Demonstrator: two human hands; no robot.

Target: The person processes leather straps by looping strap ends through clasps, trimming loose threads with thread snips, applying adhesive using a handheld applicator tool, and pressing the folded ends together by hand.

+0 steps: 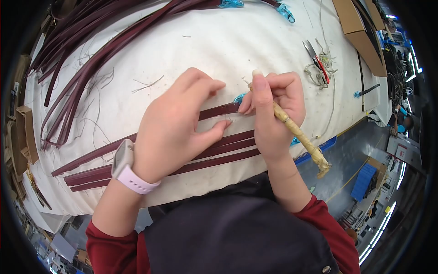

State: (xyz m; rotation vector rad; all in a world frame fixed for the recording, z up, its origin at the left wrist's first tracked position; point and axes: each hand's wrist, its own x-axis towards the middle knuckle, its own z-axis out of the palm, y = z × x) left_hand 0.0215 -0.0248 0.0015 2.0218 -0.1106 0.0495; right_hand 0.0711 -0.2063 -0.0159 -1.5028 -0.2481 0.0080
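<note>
Strip [221, 110], maroon, flat and glossy, lies on the white cloth [214, 45] between the hands, its end wrapped in crinkled blue film [239, 97]. Right hand [276, 109] grasps a tool [296, 130], its rod-like handle lumpy with tan wrapping; left hand [175, 118] arches over the strip, thumb and fingers parted, gripping nothing visible. Close work at the blue end seems in hand, calling next for a steadied strip. Beyond lie straight strips [228, 148], a curving bundle [86, 32], red-handled snips [317, 64] and tangled thread [325, 58].

Head-worn view, facing down, near hands [169, 123]
</note>
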